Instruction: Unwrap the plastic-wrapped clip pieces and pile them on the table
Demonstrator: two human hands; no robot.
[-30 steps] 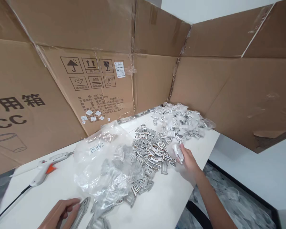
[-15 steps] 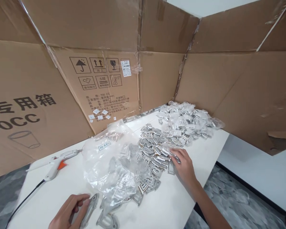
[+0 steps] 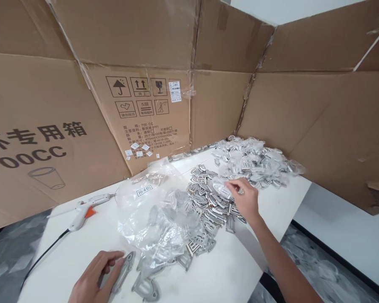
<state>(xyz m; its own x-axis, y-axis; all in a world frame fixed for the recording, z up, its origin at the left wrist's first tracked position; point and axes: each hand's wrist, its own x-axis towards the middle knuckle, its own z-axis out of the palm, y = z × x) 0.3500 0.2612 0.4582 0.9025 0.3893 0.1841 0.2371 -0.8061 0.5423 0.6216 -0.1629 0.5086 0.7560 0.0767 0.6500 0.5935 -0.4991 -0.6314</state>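
My right hand (image 3: 245, 198) is closed in a pinch on a small clear plastic bag (image 3: 220, 187) with a pale flat part inside, lifted just over a heap of grey metal parts (image 3: 210, 210). At the table's near left, my left hand (image 3: 96, 277) has thumb and index fingertips together at the edge of a grey metal part (image 3: 125, 271), tilted on the white table (image 3: 189, 286). Another grey U-shaped part (image 3: 146, 289) lies beside it. A large clear plastic bag (image 3: 145, 219) marked RoHS lies between my hands, partly over grey parts.
A second heap of bagged parts (image 3: 255, 162) sits at the back right. A white glue gun (image 3: 80, 216) with an orange trigger and black cable lies at the left. Tall cardboard panels (image 3: 158, 42) wall the table's back and right side.
My right hand has drawn the small bagged part up off the heap. My left hand stays by its grey metal part. The whole view has shifted slightly, with things appearing further right.
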